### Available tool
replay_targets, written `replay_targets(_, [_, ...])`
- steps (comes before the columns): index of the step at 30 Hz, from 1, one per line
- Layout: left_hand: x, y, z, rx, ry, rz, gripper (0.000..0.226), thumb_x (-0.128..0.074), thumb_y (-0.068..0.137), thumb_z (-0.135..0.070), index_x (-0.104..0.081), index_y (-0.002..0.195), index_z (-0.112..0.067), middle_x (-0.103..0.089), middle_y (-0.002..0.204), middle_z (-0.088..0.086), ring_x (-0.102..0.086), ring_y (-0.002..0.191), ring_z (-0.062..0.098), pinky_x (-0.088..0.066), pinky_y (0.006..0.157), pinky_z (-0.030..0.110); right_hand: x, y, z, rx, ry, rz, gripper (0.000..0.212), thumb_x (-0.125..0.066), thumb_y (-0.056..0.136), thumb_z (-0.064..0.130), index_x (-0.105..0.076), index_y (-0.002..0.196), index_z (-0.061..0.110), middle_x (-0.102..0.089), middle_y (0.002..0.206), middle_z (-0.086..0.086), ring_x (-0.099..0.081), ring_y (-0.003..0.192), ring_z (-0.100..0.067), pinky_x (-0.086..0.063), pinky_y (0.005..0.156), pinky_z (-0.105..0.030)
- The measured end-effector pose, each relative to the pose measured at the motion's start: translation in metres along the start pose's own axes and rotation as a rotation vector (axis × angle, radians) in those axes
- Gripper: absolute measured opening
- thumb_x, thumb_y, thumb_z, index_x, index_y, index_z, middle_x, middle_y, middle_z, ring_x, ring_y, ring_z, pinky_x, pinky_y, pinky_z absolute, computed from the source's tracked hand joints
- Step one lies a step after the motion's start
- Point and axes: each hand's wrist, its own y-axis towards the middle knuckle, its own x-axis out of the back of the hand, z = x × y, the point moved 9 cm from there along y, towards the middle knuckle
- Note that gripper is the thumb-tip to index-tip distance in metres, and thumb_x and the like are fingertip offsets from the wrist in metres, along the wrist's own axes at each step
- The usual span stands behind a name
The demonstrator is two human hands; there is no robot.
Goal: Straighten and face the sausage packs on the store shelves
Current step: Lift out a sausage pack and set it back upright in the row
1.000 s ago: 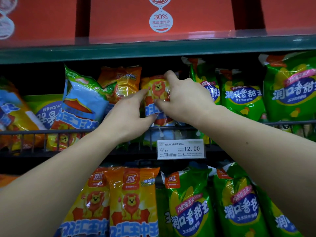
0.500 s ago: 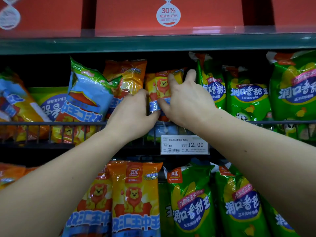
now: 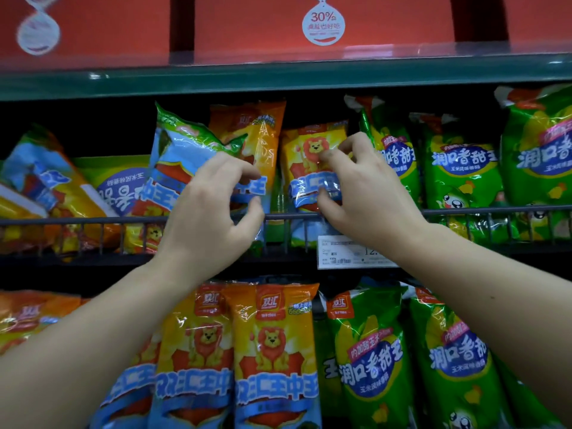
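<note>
Wire-railed middle shelf (image 3: 77,220): lion pack (image 3: 306,162) stood upright, centre frame, long axis vertical. Right grip (image 3: 368,196) pinched its face; left grip (image 3: 207,212) just frame-left, curled, contact unclear.

price tag (image 3: 340,252) half hidden, print blurred, red boxes (image 3: 247,26) cropped above

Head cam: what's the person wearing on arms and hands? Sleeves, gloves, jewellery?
Nothing visible. The left hand and right hand are ungloved, with no rings showing. The left forearm and right forearm are bare to the frame edge: no sleeves, watch or bracelet in view.
</note>
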Motion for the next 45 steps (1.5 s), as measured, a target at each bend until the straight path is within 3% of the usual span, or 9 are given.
replay_targets(9, [0.045,-0.016,0.056,0.223,0.231,-0.137,0.045,-0.061,0.08,-0.032,-0.051,0.116,-0.007,-0.045,0.114,0.013,-0.049,0.106,0.029,-0.043,0.087,0.035,-0.012,0.019,0.044,0.007,0.257,-0.013,0.048,-0.06,0.089,0.025,-0.048,0.133,0.01,-0.057,0.105,-0.006,-0.055,0.089,-0.024,-0.047,0.076,-0.037])
replay_targets(17, [0.041,-0.015,0.09,0.456,0.095,0.061,0.07,-0.071,0.08,-0.045,-0.028,0.134,-0.035,-0.053,0.125,0.0,-0.058,0.112,0.023,-0.048,0.097,0.049,-0.04,0.045,0.054,-0.139,0.317,0.143,0.079,-0.064,0.088,0.034,-0.021,0.15,0.016,-0.054,0.073,-0.009,-0.059,0.072,-0.032,-0.052,0.067,-0.041])
replay_targets(21, [0.037,-0.014,0.099,0.519,0.058,0.151,0.074,-0.071,0.084,-0.045,-0.023,0.141,-0.037,-0.053,0.101,-0.025,-0.063,0.096,0.013,-0.049,0.089,0.035,-0.049,0.051,0.055,-0.156,0.328,0.165,0.088,-0.066,0.087,0.034,-0.011,0.155,0.02,-0.053,0.065,-0.002,-0.059,0.069,-0.028,-0.044,0.063,-0.033])
replay_targets(24, [0.038,-0.011,0.104,0.541,0.055,0.15,0.077,-0.071,0.084,-0.044,-0.024,0.143,-0.034,-0.058,0.105,-0.013,-0.061,0.094,0.011,-0.045,0.081,0.029,-0.055,0.054,0.052,-0.179,0.364,0.173,0.091,-0.067,0.087,0.033,-0.007,0.155,0.024,-0.051,0.062,0.0,-0.054,0.061,-0.02,-0.038,0.059,-0.031])
replay_targets(33, [0.043,-0.006,0.129,0.707,-0.01,0.061,0.071,-0.071,0.087,-0.042,-0.032,0.142,-0.021,-0.058,0.112,-0.009,-0.057,0.101,0.011,-0.041,0.082,0.027,-0.055,0.052,0.049,-0.172,0.528,0.133,0.092,-0.072,0.087,0.027,-0.01,0.154,0.031,-0.052,0.062,-0.003,-0.054,0.059,-0.016,-0.037,0.051,-0.032])
replay_targets(36, [0.044,-0.005,0.137,0.747,-0.021,0.043,0.067,-0.069,0.087,-0.044,-0.035,0.14,-0.021,-0.057,0.109,-0.009,-0.056,0.098,0.013,-0.041,0.079,0.028,-0.053,0.049,0.05,-0.176,0.557,0.125,0.091,-0.07,0.088,0.023,-0.009,0.155,0.034,-0.067,0.098,-0.014,-0.059,0.074,-0.022,-0.047,0.063,-0.034])
replay_targets(39, [0.046,-0.005,0.15,0.78,-0.057,0.024,0.066,-0.069,0.087,-0.046,-0.037,0.137,-0.019,-0.059,0.11,-0.006,-0.059,0.103,0.018,-0.049,0.088,0.035,-0.045,0.048,0.05,-0.198,0.569,0.06,0.088,-0.065,0.091,0.017,-0.009,0.155,0.038,-0.062,0.126,-0.018,-0.061,0.095,-0.029,-0.049,0.078,-0.037])
replay_targets(42, [0.047,-0.005,0.163,0.804,-0.066,0.049,0.074,-0.067,0.086,-0.052,-0.033,0.14,-0.014,-0.057,0.127,0.006,-0.057,0.114,0.029,-0.049,0.096,0.046,-0.038,0.047,0.045,-0.23,0.559,-0.045,0.083,-0.061,0.092,0.013,-0.014,0.156,0.034,-0.064,0.121,-0.016,-0.06,0.09,-0.026,-0.044,0.079,-0.033])
replay_targets(45, [0.045,-0.001,0.17,0.802,-0.051,0.105,0.074,-0.064,0.088,-0.052,-0.032,0.14,-0.012,-0.054,0.134,0.011,-0.055,0.117,0.033,-0.048,0.093,0.044,-0.038,0.046,0.042,-0.239,0.477,-0.098,0.068,-0.058,0.095,0.018,-0.025,0.155,0.021,-0.065,0.089,-0.005,-0.05,0.061,-0.01,-0.036,0.066,-0.03])
